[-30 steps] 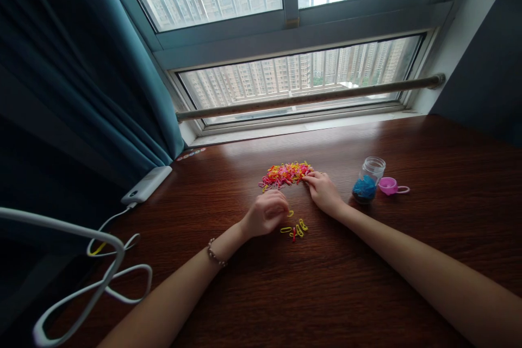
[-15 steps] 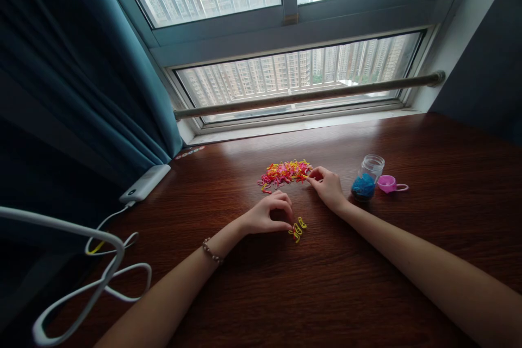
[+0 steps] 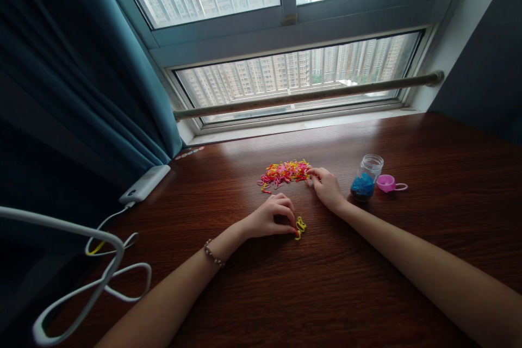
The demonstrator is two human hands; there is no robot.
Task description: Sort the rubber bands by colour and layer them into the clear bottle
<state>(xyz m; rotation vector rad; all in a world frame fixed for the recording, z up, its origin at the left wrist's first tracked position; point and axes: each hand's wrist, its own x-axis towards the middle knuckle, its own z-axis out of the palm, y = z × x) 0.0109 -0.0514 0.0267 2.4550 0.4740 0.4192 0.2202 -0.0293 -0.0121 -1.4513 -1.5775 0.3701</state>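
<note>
A heap of small red, pink and yellow rubber bands (image 3: 284, 175) lies on the dark wooden table. My right hand (image 3: 327, 189) is at the heap's right edge, thumb and fingertips pinched on a rubber band that they largely cover. Nearer to me, my left hand (image 3: 274, 216) rests low over the table. Its thumb and index finger close on a rubber band beside a few loose yellow rubber bands (image 3: 300, 225); a bit of red shows at the fingertips. To the right of my right hand stands an uncapped clear jar (image 3: 366, 176) with blue contents.
A pink lid with a loop (image 3: 386, 184) lies beside the jar. At the left, a white power bank (image 3: 145, 184) with a white cable (image 3: 116, 261) sits near the blue curtain (image 3: 134, 92). A window with a metal rail (image 3: 310, 97) borders the table's far edge.
My left hand has moved slightly right, its thumb and fingers drawing together at the yellow rubber bands, which are now bunched closer. My right hand's fingertips have shifted a little at the heap's edge.
</note>
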